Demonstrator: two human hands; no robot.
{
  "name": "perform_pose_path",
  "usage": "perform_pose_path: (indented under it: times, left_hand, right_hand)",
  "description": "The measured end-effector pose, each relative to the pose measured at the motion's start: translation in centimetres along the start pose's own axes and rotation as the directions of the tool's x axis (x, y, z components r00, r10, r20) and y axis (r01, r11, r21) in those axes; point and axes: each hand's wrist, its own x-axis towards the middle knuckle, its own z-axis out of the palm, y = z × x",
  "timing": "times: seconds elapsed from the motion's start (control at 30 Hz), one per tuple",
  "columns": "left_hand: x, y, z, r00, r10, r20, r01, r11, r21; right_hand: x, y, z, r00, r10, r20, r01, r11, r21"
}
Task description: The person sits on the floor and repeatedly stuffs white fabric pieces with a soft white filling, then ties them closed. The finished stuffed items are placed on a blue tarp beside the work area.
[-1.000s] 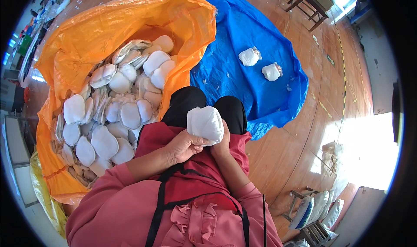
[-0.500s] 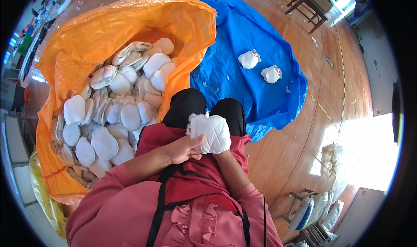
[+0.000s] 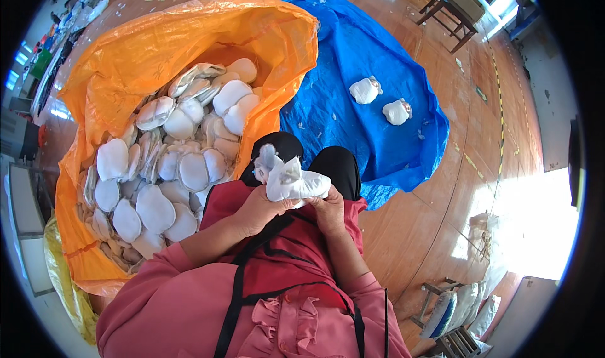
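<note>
Above my lap I hold a small white cloth piece (image 3: 299,185), a soft plush-like shape with a pointed flap on top and a grey-white fluffy tuft at its left end. My left hand (image 3: 259,210) grips its lower left side, fingers partly hidden beneath it. My right hand (image 3: 330,208) pinches the right end between thumb and fingers. Close by on the left, an orange woven sack (image 3: 283,27) lies wide with a heap of flat rounded fabric pieces (image 3: 155,208), white to beige. On the blue sheet (image 3: 334,43) ahead rest two white bundled pieces, one (image 3: 365,90) slightly farther than the other (image 3: 397,112).
A wooden chair (image 3: 450,11) stands at the far right. Another seat with cushions (image 3: 441,311) is at the lower right. Yellow plastic (image 3: 63,282) lies beside the orange sack. Small white scraps are scattered over the brown floor (image 3: 403,232).
The white cloth piece has been turned from its broad quilted face to a flatter tilt, showing the flap and tuft. My right hand has come out from behind it to its right end.
</note>
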Motion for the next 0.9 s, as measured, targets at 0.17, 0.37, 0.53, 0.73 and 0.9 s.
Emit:
perform_pose_path:
  times: [0.17, 0.37, 0.53, 0.73, 0.9]
  left_hand:
    - [0.0, 0.3, 0.2, 0.984, -0.074, 0.163, 0.153, 0.821, -0.55]
    - [0.2, 2.1, 0.9, 0.988, -0.028, 0.154, 0.121, 0.765, -0.632]
    - [0.6, 1.4, 0.5, 0.999, 0.036, -0.029, -0.042, 0.977, -0.208]
    - [0.1, 1.4, 0.9, 0.996, 0.087, -0.004, -0.087, 0.99, -0.114]
    - [-0.2, 0.7, 0.4, 0.998, 0.055, 0.012, -0.05, 0.958, -0.284]
  right_hand:
    - [-0.3, 1.0, 0.3, 0.991, -0.118, -0.067, 0.121, 0.992, 0.04]
    - [-0.6, 1.4, -0.1, 0.994, -0.069, -0.084, 0.075, 0.995, 0.063]
    - [-0.8, -1.1, 2.2, 0.995, -0.085, -0.057, 0.089, 0.993, 0.078]
    - [-0.6, -0.8, 0.3, 0.975, -0.214, 0.06, 0.221, 0.96, -0.174]
    - [-1.2, -0.6, -0.3, 0.977, -0.212, -0.013, 0.201, 0.942, -0.27]
